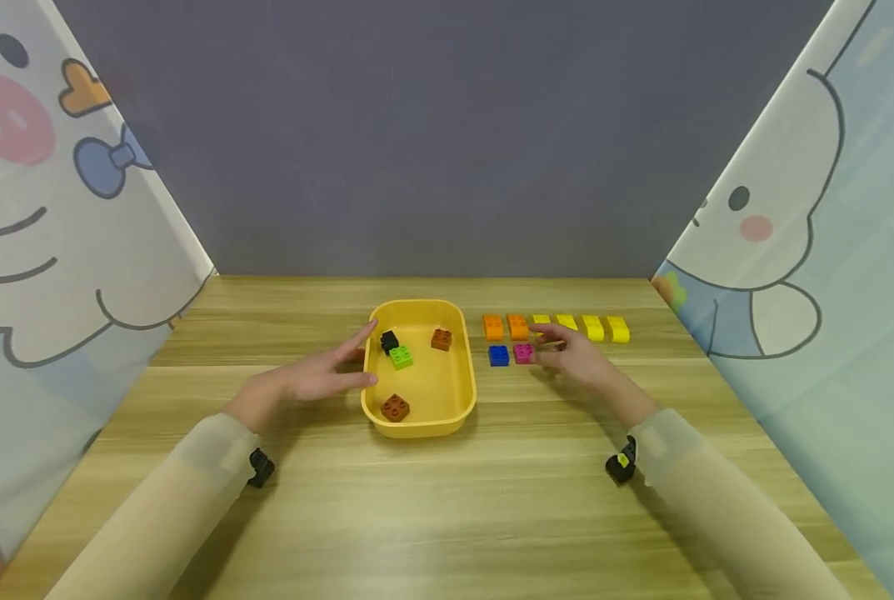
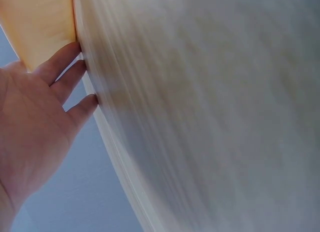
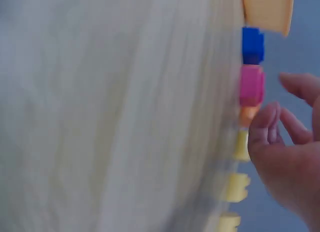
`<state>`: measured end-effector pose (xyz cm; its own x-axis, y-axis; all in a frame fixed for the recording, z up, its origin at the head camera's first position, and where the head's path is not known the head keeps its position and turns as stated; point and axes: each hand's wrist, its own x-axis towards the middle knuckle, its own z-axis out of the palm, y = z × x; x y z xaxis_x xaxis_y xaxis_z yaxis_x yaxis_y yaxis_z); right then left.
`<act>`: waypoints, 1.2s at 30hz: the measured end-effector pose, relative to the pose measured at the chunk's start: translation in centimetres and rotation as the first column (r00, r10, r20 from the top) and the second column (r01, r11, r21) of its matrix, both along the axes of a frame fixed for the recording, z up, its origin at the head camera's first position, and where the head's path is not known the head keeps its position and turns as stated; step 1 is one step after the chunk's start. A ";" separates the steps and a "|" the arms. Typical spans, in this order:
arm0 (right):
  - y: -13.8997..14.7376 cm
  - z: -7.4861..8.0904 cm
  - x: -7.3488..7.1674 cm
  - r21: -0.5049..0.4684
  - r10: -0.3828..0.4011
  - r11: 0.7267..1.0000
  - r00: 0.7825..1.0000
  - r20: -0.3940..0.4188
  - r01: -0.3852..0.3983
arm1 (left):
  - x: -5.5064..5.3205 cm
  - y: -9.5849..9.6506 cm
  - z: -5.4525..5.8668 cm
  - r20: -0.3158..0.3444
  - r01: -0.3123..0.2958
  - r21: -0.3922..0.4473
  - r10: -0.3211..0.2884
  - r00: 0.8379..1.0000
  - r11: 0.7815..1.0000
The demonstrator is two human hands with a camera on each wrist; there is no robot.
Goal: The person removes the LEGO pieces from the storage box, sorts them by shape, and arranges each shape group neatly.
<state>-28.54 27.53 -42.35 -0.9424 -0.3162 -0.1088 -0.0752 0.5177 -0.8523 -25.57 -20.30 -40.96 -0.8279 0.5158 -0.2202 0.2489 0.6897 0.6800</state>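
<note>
A yellow plastic tray stands on the wooden table, and my left hand is at its left side with fingers and thumb spread. Fingertips meet the tray's outer wall in the left wrist view. Inside lie a black brick, a lime green brick and two brown bricks. My right hand hovers beside a pink brick, thumb and fingers parted with nothing between them. Left of the pink one sits a blue brick. The right wrist view shows the pink brick resting on the table, apart from the fingertips.
Behind the blue and pink bricks runs a row of two orange bricks and several yellow bricks, partly covered by my right hand. A dark grey panel rises at the table's back, with printed cloth along both sides.
</note>
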 end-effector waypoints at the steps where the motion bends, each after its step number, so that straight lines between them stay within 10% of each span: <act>1: -0.1 0.3 0.2 -0.023 -0.008 1.000 1.000 -0.011 0.008 | -0.2 0.1 0.1 0.001 0.001 -0.001 -0.001 1.000 1.000; 7: -2.7 2.3 1.6 -0.052 -0.038 0.998 0.988 -0.147 0.031 | -0.9 0.4 -0.1 0.019 0.010 0.006 -0.010 1.000 1.000; 14: -8.7 3.2 2.2 -0.053 0.110 0.991 0.964 -0.242 -0.126 | -1.1 0.4 -0.6 0.053 0.027 0.000 -0.027 0.998 1.000; 36: -18.1 3.9 -0.1 0.249 0.361 0.922 0.889 -0.282 -0.296 | -0.8 0.0 1.3 0.081 0.029 -0.040 -0.025 0.996 0.999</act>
